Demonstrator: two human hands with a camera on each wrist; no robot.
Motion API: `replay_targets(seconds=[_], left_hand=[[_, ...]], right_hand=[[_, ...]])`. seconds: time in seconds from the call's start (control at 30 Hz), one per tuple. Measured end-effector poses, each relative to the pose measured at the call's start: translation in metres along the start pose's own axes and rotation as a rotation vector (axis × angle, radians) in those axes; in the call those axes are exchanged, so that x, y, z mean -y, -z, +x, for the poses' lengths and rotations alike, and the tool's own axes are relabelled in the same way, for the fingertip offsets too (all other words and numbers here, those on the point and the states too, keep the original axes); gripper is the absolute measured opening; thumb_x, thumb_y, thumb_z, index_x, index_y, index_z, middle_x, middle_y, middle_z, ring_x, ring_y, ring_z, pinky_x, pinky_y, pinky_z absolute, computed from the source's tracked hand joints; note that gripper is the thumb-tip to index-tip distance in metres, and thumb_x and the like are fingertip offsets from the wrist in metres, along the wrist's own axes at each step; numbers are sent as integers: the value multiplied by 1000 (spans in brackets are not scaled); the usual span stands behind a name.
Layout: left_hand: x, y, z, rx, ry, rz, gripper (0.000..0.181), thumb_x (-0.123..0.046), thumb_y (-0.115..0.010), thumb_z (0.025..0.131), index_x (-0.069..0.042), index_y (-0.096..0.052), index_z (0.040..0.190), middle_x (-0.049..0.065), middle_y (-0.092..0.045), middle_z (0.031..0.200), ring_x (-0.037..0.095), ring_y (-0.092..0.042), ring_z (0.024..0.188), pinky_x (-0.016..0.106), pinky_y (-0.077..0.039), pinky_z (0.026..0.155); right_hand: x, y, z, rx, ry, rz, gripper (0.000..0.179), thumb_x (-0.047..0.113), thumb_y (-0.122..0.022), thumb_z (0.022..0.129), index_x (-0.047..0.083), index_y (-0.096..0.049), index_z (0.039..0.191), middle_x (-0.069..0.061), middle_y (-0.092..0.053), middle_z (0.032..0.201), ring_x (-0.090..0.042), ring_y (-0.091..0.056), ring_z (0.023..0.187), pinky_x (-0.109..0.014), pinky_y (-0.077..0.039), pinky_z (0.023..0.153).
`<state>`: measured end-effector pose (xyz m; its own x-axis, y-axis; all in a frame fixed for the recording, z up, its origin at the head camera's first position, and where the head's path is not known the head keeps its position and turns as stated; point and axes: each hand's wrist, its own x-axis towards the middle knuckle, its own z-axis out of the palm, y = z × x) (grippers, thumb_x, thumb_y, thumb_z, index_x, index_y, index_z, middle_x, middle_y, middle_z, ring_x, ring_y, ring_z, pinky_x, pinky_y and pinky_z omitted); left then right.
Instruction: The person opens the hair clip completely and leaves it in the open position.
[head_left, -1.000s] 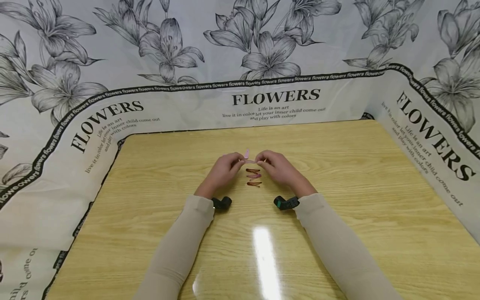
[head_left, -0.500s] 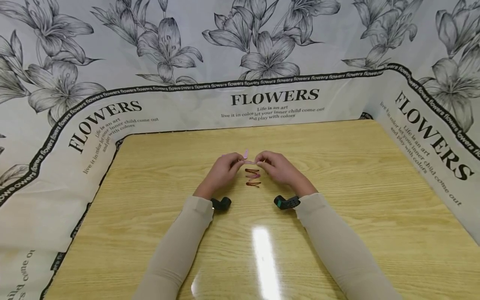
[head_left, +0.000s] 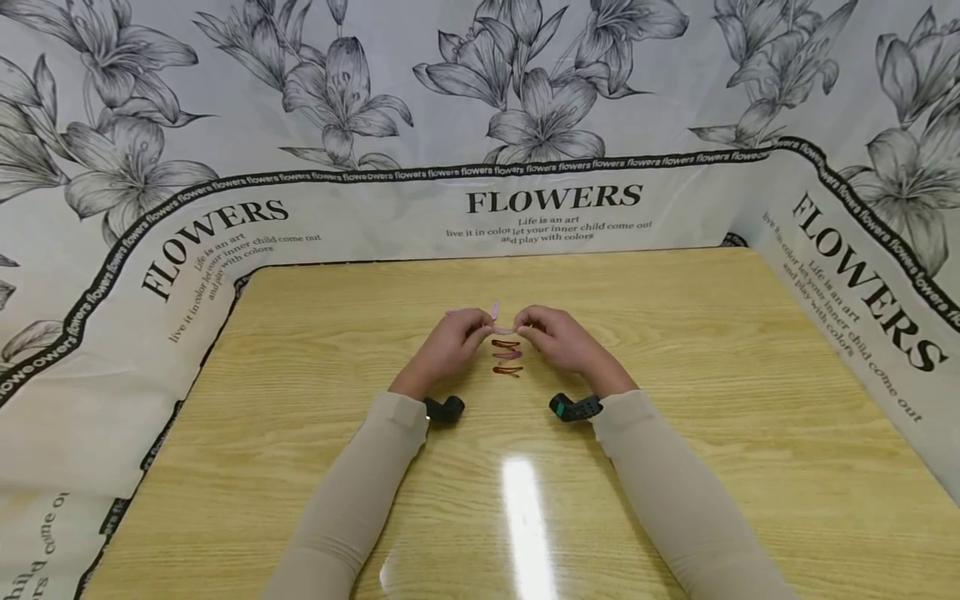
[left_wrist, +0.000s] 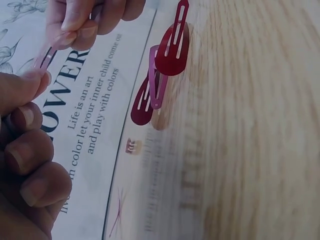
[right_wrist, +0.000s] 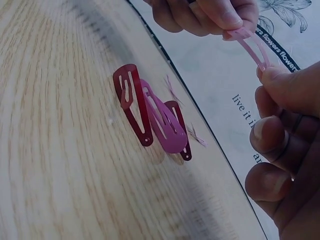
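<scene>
Between my hands is a pink snap hair clip [head_left: 504, 332], one end pinched by the left hand [head_left: 454, 335], the other by the right hand [head_left: 553, 335]. Thumb and index finger do the pinching on each side, and the other fingers are curled. The clip bows a little, its middle slot showing in the right wrist view. Just nearer than the hands, three snap clips lie in a column on the table: a dark red clip [right_wrist: 132, 102], a pink clip [right_wrist: 164, 120] and another dark red clip [right_wrist: 186, 150], which is partly covered in the right wrist view.
Past the fingers, another pink clip [head_left: 495, 310] lies on the wooden table [head_left: 675, 467]. A further bit of pink [head_left: 452, 312] shows behind the left hand. White cloth with printed flowers [head_left: 555, 221] borders the back and sides. Each wrist wears a black camera [head_left: 574, 407].
Both hands stay at nearly the same place with the pink clip pinched between them. Its middle now bows slightly downward, where it looked straighter before. The head view has shifted a little.
</scene>
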<state>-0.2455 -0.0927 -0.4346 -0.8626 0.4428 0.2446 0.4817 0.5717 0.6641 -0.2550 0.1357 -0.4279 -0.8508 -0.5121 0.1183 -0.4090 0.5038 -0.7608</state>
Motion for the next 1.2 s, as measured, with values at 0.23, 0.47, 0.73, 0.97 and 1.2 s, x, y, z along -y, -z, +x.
replay_targets(seconds=[0.23,0.47,0.73,0.97,1.2], left_hand=[[0,-1,-1,8,8,-24,21,-26,-48,102,-13,-65,103,1,-56,86,15,-46,72,29,-39,68],[2,0,-1,23,28,-26,24,-29,-49,101,-13,-66,104,1,-58,88,15,-47,73,30,-40,69],[7,2,-2,21,79,-19,24,-32,-51,100,-13,-66,103,0,-58,87,16,-48,72,31,-41,68],[10,2,-4,33,79,-35,26,-31,-53,100,-10,-67,103,1,-54,82,17,-46,71,32,-39,69],[13,2,-5,43,98,-10,19,-31,-56,98,-16,-67,100,1,-53,77,17,-50,73,33,-42,73]], right_hand=[[-2,0,-2,-11,-12,25,21,21,-50,102,5,-62,107,-8,-52,80,-21,-45,67,-35,-40,66],[-1,0,-3,-19,-14,12,18,21,-52,101,9,-64,106,-16,-62,96,-21,-47,72,-35,-41,68],[-1,-3,1,-36,-21,-23,12,21,-57,99,15,-67,101,-3,-65,96,-21,-51,75,-35,-44,69],[-3,-5,2,-35,-38,-68,10,20,-59,97,16,-68,98,-2,-65,95,-19,-52,75,-34,-45,69],[-2,-6,2,-24,-43,-112,10,22,-60,97,18,-69,98,-1,-66,95,-18,-51,70,-33,-44,66]])
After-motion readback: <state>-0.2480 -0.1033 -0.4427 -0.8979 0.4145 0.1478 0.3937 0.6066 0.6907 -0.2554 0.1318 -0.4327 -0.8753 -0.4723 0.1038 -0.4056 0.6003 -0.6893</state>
